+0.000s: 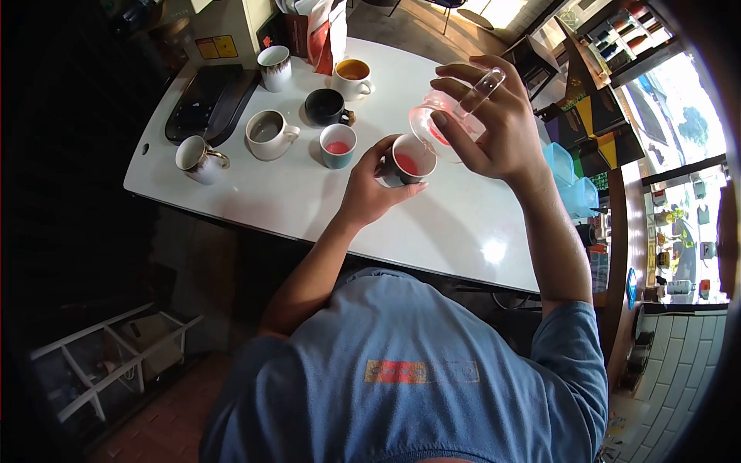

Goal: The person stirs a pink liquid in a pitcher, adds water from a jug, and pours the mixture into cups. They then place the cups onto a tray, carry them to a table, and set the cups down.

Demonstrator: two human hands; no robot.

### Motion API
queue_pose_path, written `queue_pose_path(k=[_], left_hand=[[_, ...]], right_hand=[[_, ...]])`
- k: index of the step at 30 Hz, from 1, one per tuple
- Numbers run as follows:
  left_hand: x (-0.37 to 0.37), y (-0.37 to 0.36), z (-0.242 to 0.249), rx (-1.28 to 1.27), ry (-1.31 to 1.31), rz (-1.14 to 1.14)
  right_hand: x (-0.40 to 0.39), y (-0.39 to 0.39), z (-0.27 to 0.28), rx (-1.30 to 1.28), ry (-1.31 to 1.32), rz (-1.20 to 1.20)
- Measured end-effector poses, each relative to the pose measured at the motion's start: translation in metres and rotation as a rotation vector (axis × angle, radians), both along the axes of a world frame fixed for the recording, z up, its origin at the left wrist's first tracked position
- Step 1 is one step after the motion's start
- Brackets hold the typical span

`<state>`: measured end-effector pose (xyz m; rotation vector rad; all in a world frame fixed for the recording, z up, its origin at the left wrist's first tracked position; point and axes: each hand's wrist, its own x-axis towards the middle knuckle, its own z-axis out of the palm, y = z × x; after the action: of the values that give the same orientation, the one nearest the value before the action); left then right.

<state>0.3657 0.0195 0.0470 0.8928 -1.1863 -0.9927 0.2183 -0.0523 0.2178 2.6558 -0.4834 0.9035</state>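
Observation:
My left hand [369, 191] is wrapped around a cup [404, 147] with a pale inside and a dark outside, with pinkish-red liquid in it. Above the cup's right side, my right hand [505, 127] grips a clear glass pitcher [421, 117] by its handle. The pitcher is tilted toward the cup, its lip close over the rim, and some red liquid shows inside it. Just left of my left hand stands a small teal cup [336, 160], white inside, also with red liquid.
Around the white table [270, 204] stand a black cup [324, 106], a white mug with amber liquid [363, 89], a grey-white mug [270, 143], two brown-streaked cups [202, 160] [275, 69] and a black flat device [212, 104]. Bags [324, 35] stand behind; blue containers [575, 189] sit right.

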Motion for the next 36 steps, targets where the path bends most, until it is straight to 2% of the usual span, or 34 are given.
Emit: queue_pose_path(k=[9,15,21,23,27,36], left_hand=[[0.021,0.017,-0.006,0.013,-0.075,0.081],[0.046,0.034,-0.025,0.042,-0.098,0.203],[0.069,0.059,-0.025,0.134,-0.208,0.318],[0.073,0.064,-0.029,0.089,-0.110,0.343],[0.081,0.073,-0.035,0.098,-0.109,0.371],[0.095,0.083,-0.037,0.092,-0.063,0.452]], right_hand=[[0.012,-0.015,-0.004,0.148,-0.124,0.054],[0.041,-0.036,-0.032,0.276,-0.234,0.047],[0.075,-0.049,-0.064,0.156,-0.167,0.107],[0.084,-0.057,-0.078,0.131,-0.119,0.082],[0.098,-0.062,-0.097,0.134,-0.054,0.008],[0.113,-0.062,-0.108,0.045,0.000,0.041]])
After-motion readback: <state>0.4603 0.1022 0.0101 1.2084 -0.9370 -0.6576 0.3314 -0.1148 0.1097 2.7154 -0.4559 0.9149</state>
